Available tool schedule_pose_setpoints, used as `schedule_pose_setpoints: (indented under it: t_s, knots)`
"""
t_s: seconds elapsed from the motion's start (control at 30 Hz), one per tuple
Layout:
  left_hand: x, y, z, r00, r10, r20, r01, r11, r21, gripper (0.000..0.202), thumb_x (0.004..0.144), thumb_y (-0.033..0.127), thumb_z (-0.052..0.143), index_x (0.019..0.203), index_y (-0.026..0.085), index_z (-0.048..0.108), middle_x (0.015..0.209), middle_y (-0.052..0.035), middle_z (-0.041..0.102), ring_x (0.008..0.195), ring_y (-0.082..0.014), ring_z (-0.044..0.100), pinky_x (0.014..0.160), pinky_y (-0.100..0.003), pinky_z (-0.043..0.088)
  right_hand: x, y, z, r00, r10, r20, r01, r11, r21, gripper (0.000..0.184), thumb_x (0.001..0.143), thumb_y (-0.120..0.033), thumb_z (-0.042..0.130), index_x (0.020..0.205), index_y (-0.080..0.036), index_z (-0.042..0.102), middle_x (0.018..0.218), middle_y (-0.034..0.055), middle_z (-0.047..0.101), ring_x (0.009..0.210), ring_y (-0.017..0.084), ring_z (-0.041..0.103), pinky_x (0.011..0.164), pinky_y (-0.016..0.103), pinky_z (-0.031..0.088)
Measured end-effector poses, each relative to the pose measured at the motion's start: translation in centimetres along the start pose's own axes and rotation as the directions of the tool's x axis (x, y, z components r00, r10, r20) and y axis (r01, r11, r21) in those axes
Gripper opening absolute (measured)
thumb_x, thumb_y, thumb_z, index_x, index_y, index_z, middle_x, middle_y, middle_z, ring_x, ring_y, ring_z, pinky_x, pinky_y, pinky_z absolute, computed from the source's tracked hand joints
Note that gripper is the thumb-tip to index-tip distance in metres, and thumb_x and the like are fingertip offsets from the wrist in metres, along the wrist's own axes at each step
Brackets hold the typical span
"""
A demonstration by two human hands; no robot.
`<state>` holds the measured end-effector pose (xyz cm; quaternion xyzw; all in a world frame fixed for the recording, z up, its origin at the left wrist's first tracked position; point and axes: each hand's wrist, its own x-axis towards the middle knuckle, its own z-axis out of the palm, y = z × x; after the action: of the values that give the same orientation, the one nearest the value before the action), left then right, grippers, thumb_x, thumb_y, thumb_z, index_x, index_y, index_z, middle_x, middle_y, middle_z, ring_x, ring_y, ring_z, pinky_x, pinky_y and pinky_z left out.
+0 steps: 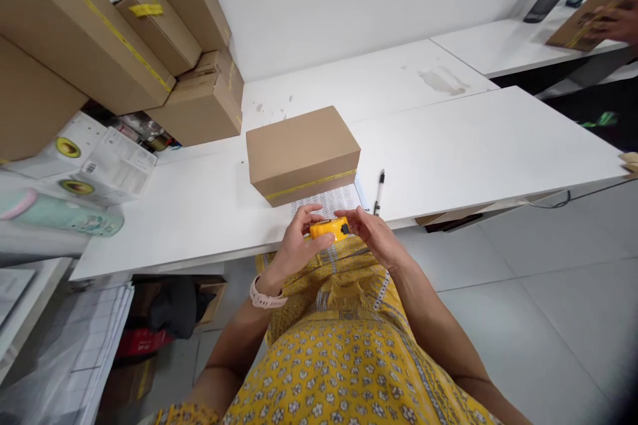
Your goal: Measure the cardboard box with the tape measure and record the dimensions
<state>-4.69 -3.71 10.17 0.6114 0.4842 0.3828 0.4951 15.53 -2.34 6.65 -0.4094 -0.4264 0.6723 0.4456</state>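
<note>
Over the table's front edge, my left hand (pixel 300 241) is closed around a yellow tape measure (pixel 326 230) with a black tip at its right end. My right hand (pixel 375 234) is at that right end, its fingertips close to the black part; whether they pinch the tape's end I cannot make out. Just beyond my hands stands a closed cardboard box (pixel 304 153) with yellow tape along its near side. A printed sheet (pixel 333 201) lies partly under the box. To the right of the sheet is a pen (pixel 379 192).
Cardboard boxes (pixel 199 99) are stacked at the back left of the white table (pixel 448 146). White cartons with avocado pictures (pixel 104 163) and a mint green bottle (pixel 74 212) are at the left. At the far right another person's hand (pixel 618 20) touches a cardboard box (pixel 581 23).
</note>
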Motion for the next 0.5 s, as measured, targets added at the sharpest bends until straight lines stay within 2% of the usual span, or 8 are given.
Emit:
schedule_pose_setpoints:
  t_s: [0.1,0.17,0.23,0.3,0.4,0.43,0.5]
  knots:
    - [-0.9,-0.5,-1.2,0.998,-0.067,-0.002,0.067,0.997,-0.026,0.058,0.08,0.047,0.077,0.129,0.027,0.053,0.11,-0.009,0.069,0.098,-0.0242,0.071,0.082,-0.039,0.06,-0.2,-0.7,0.3,0.996,0.032,0.085,-0.029,0.999,-0.039,0.048,0.086,-0.068,0.065,0.093,-0.022,0.078,0.085,0.0057,0.073,0.08,0.018,0.066,0.081,0.037,0.054]
    - [-0.9,0.0,-3.0,0.997,-0.074,-0.003,0.074,0.996,-0.055,0.057,0.08,0.046,0.076,0.129,0.027,0.054,0.108,-0.0076,0.07,0.095,-0.0238,0.072,0.082,-0.039,0.059,0.2,-2.0,0.0,0.99,-0.005,0.138,0.018,0.995,-0.093,0.043,0.085,-0.063,0.07,0.094,-0.022,0.077,0.081,0.0035,0.07,0.074,0.016,0.062,0.076,0.035,0.053]
    - [-0.5,0.9,-5.7,0.997,-0.067,-0.046,0.064,0.995,-0.077,0.055,0.077,0.043,0.078,0.126,0.028,0.057,0.105,-0.0059,0.071,0.092,-0.0232,0.072,0.081,-0.039,0.059,1.3,-4.1,-0.6,0.989,-0.068,0.135,0.088,0.985,-0.146,0.036,0.083,-0.057,0.074,0.095,-0.023,0.076,0.078,0.0016,0.067,0.068,0.014,0.057,0.069,0.032,0.051]
    - [0.3,2.1,-9.0,0.988,-0.061,-0.14,0.046,0.993,-0.109,0.055,0.074,0.04,0.08,0.124,0.027,0.06,0.105,-0.0055,0.073,0.089,-0.0232,0.072,0.08,-0.038,0.058,3.5,-6.7,-1.9,0.985,-0.171,0.033,0.174,0.968,-0.18,0.03,0.08,-0.051,0.079,0.089,-0.023,0.074,0.073,0.0004,0.064,0.064,0.013,0.052,0.061,0.029,0.047]
    - [2.5,3.5,-14.7,0.941,-0.057,-0.335,0.005,0.988,-0.152,0.054,0.072,0.043,0.081,0.118,0.022,0.065,0.105,-0.0065,0.074,0.089,-0.0227,0.07,0.076,-0.034,0.056,8.6,-10.4,-4.5,0.91,-0.355,-0.216,0.322,0.93,-0.176,0.024,0.078,-0.038,0.082,0.072,-0.02,0.066,0.063,-0.0021,0.055,0.059,0.01,0.046,0.056,0.025,0.04]
    - [3.4,3.7,-16.5,0.916,-0.075,-0.395,0.009,0.986,-0.165,0.048,0.07,0.044,0.081,0.11,0.02,0.068,0.102,-0.0056,0.074,0.088,-0.0214,0.068,0.072,-0.032,0.055,10.5,-11.3,-5.2,0.89,-0.376,-0.26,0.341,0.925,-0.17,0.026,0.077,-0.034,0.082,0.068,-0.02,0.062,0.061,-0.0026,0.052,0.059,0.009,0.045,0.056,0.025,0.039]
    - [5.2,3.7,-19.6,0.891,-0.101,-0.444,0.026,0.985,-0.172,0.038,0.072,0.045,0.076,0.098,0.018,0.068,0.095,-0.0052,0.073,0.083,-0.0188,0.065,0.064,-0.027,0.049,14.0,-12.4,-6.1,0.886,-0.349,-0.305,0.305,0.935,-0.183,0.029,0.077,-0.03,0.081,0.064,-0.019,0.057,0.06,-0.0028,0.051,0.058,0.009,0.044,0.056,0.024,0.04]
